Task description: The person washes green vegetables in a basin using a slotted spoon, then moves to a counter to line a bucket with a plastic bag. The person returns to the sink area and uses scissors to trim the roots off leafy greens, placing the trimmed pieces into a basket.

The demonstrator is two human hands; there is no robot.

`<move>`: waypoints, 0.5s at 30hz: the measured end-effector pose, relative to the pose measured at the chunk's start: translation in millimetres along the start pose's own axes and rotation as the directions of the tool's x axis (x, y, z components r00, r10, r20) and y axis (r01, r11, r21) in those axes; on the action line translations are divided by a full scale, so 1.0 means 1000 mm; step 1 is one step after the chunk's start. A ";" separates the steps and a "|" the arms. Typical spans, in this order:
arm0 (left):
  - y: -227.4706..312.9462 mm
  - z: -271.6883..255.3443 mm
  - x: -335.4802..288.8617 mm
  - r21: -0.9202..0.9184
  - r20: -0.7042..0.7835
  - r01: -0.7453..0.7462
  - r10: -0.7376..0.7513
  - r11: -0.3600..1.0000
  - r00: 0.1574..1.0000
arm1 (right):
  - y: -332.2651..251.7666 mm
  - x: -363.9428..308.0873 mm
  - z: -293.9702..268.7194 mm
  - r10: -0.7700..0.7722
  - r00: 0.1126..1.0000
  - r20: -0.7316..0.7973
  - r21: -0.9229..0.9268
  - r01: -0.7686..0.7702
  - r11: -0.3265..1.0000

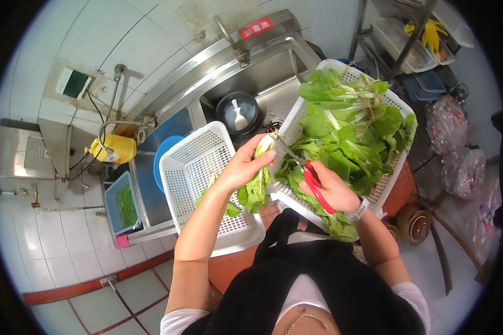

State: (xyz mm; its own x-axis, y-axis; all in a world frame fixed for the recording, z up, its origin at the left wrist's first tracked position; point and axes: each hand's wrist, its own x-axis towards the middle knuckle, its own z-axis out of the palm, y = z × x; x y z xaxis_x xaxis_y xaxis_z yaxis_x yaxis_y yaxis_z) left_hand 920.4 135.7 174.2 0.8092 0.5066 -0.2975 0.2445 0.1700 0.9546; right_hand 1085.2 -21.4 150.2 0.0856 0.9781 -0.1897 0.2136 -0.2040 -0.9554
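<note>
My left hand (246,163) grips a leafy green vegetable (257,187) with its pale root end up and its leaves hanging down. In my right hand (332,190) is a pair of scissors (314,181) with red handles. Their blades reach to the root end of the vegetable; whether they are parted is too small to tell. Beneath my left hand stands a white perforated basket (176,167) with a few leaves in it. To the right, a second white basket (399,106) is heaped with leafy greens (341,128), some with roots on.
Behind the baskets is a steel sink (285,61) with a tap (237,50) and a black bowl (248,125) holding a white spoon. A yellow jug (114,149) and a blue bin (114,215) of greens are at left. Plastic bags (447,123) and a brown jar (416,229) stand right.
</note>
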 end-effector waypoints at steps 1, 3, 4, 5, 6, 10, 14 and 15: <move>-0.003 -0.006 -0.003 0.029 -0.004 -0.001 0.001 1.000 1.000 | -0.001 0.005 0.004 0.021 0.999 0.035 -0.028 -0.020 0.999; -0.008 -0.016 -0.007 0.087 -0.006 -0.002 0.003 0.996 1.000 | -0.002 0.014 0.013 0.013 0.998 0.054 -0.048 -0.011 0.999; -0.011 -0.021 -0.008 0.075 0.000 0.009 -0.009 0.997 1.000 | -0.003 0.018 0.016 0.042 0.997 0.059 -0.079 -0.037 0.996; -0.013 -0.026 -0.009 0.064 0.007 0.020 -0.021 0.998 1.000 | -0.002 0.022 0.020 0.034 0.998 0.053 -0.065 -0.030 0.997; -0.016 -0.030 -0.009 0.056 0.017 0.033 -0.034 0.998 0.999 | -0.002 0.026 0.024 0.051 0.996 0.068 -0.069 -0.046 0.997; -0.032 -0.048 -0.005 -0.048 0.033 0.143 -0.141 0.989 0.989 | 0.007 0.042 0.039 0.092 0.994 0.052 -0.199 -0.080 0.977; -0.056 -0.064 0.007 -0.159 0.068 0.246 -0.238 0.956 0.969 | 0.024 0.057 0.053 0.110 0.994 0.028 -0.310 -0.096 0.946; -0.062 -0.067 0.010 -0.180 0.074 0.271 -0.261 0.946 0.962 | 0.028 0.060 0.056 0.112 0.993 0.027 -0.347 -0.096 0.933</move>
State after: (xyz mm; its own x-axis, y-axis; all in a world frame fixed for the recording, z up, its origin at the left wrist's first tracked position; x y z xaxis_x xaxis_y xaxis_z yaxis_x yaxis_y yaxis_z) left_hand 877.6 186.3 111.2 0.7545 0.3805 -0.5347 0.3542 0.4498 0.8199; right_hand 1041.5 33.6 99.3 0.0824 0.9499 -0.3015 0.5284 -0.2982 -0.7949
